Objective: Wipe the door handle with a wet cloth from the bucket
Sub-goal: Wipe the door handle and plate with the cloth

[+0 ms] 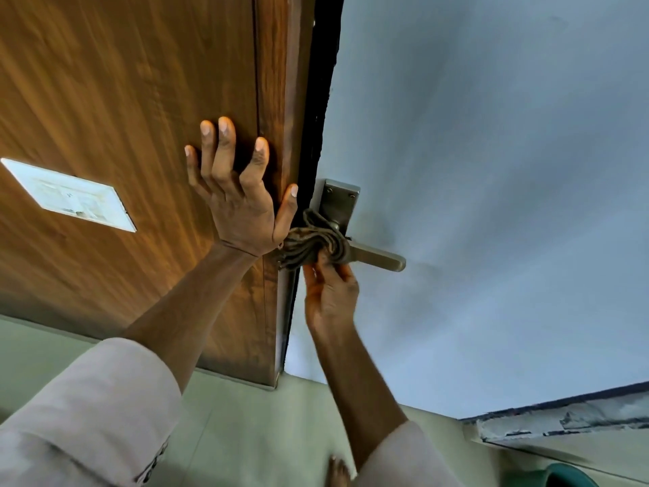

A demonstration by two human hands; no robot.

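A metal lever door handle [381,259] with its back plate [339,202] sits on the grey-blue face of a door. A bunched brown-grey cloth [312,246] is wrapped around the inner part of the lever, near the plate. My right hand [330,297] grips the cloth from below, pressing it onto the handle. My left hand [238,195] lies flat with spread fingers on the brown wooden surface [140,100], the thumb at the door's dark edge. Part of a green bucket [569,478] shows at the bottom right corner.
A white rectangular plate [70,196] is fixed on the wooden surface at the left. Pale green floor tiles [246,434] lie below, with a bare foot [339,471] at the bottom. A worn grey ledge [562,420] runs at the lower right.
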